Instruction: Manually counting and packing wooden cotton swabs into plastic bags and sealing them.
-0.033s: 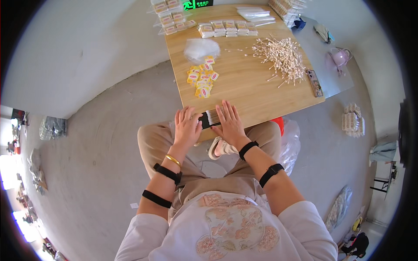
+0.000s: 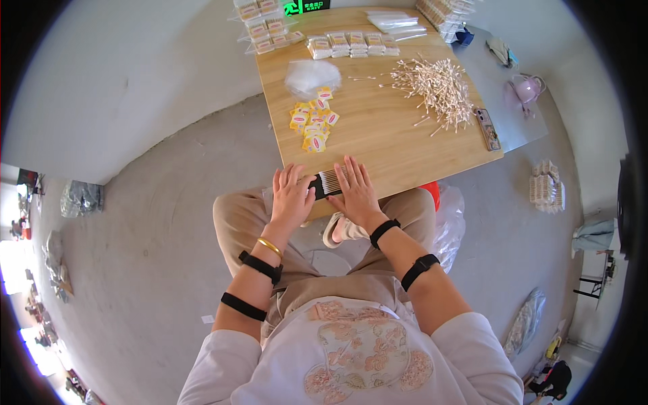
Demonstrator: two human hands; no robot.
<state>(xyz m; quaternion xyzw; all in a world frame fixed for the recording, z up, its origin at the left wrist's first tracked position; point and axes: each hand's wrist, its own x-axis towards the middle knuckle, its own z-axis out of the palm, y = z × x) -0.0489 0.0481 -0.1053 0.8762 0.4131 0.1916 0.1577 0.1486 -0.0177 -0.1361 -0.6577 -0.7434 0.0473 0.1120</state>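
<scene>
At the near edge of the wooden table [image 2: 378,152] lies a black flat holder [image 2: 316,187] with a row of cotton swabs [image 2: 330,181] side by side. My left hand [image 2: 291,194] rests at the holder's left end, fingers spread and slightly bent. My right hand [image 2: 356,189] lies flat over the right end of the swabs, its fingers stretched out, and hides that end. Beyond my hands are a pile of yellow-and-white paper cards [image 2: 315,121] and a stack of clear plastic bags [image 2: 312,79]. A large loose heap of cotton swabs [image 2: 439,91] spreads over the right side.
Packed swab bundles [image 2: 352,44] line the far edge, with more bagged packs [image 2: 266,27] at far left. Flat clear bags [image 2: 397,23] lie at the back. A phone [image 2: 487,129] sits by the right edge. Beneath the table are a red object [image 2: 431,196] and a plastic bag [image 2: 451,226].
</scene>
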